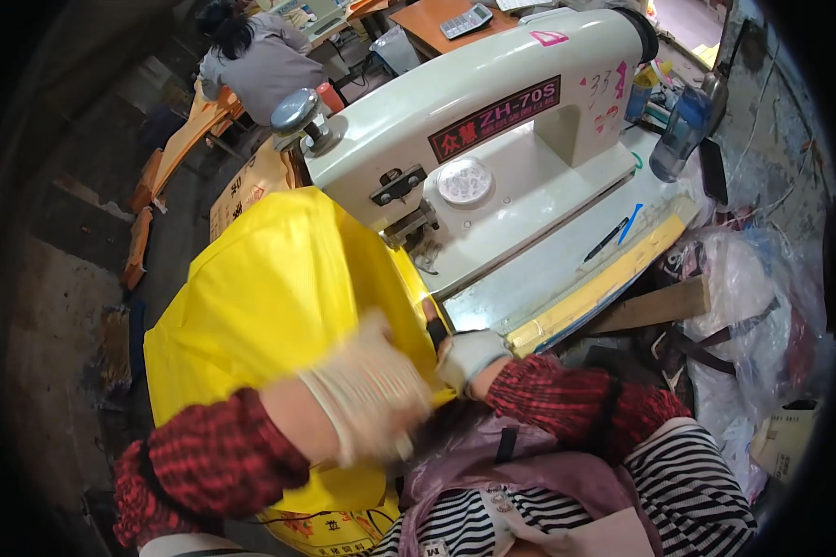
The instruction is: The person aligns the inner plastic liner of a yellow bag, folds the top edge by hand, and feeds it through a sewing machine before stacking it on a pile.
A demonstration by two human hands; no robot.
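A large yellow sack (269, 269) spreads across my front, its right edge running up to the needle area of a white industrial sewing machine (372, 139). My left hand (367, 390), in a pale knit glove, is over the lower part of the sack and smeared by motion, so its fingers cannot be made out. At the sack's right edge, close to the machine bed's front corner, my right hand (472, 360) wears a similar glove and pinches the edge. One bare fingertip with a dark wrap shows there. Printed yellow material (334, 534) hangs at my lap.
A black pen (606, 239) and a blue strip (630, 225) lie on the machine table. A plastic bottle (680, 135) and a dark phone (713, 172) are at the far right. Clear plastic bags (734, 288) heap beside a wooden board (655, 306). Another person (251, 60) sits at the back left.
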